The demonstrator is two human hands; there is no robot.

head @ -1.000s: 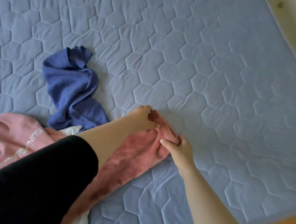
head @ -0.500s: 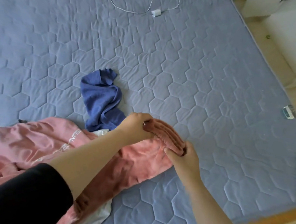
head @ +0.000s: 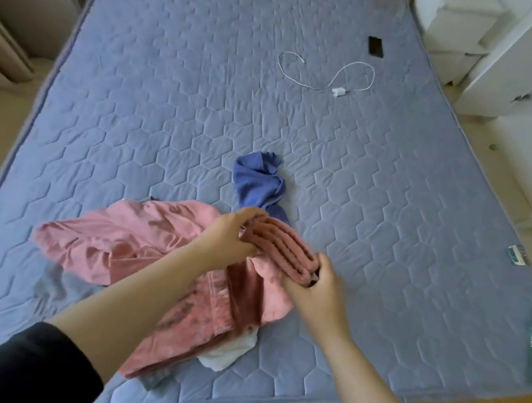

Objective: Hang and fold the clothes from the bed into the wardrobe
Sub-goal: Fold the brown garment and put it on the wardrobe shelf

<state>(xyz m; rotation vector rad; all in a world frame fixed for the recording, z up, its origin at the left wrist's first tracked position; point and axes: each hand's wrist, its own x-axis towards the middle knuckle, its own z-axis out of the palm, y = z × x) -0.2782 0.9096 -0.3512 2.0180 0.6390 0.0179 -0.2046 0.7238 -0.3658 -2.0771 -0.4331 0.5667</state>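
While the pink garment (head: 167,256) is trailing toward the bed's (head: 171,93) near edge, both hands are gripping its bunched top edge, running diagonally: left hand (head: 233,235) at the farther end, right hand (head: 323,286) nearer.

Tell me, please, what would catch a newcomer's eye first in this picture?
The left hand and the right hand grip the two ends of a bunched rust-pink garment at centre front. A pink clothes heap sprawls to their left, and a crumpled blue garment lies just beyond them on the quilted blue mattress. Farther back lies a white charging cable.
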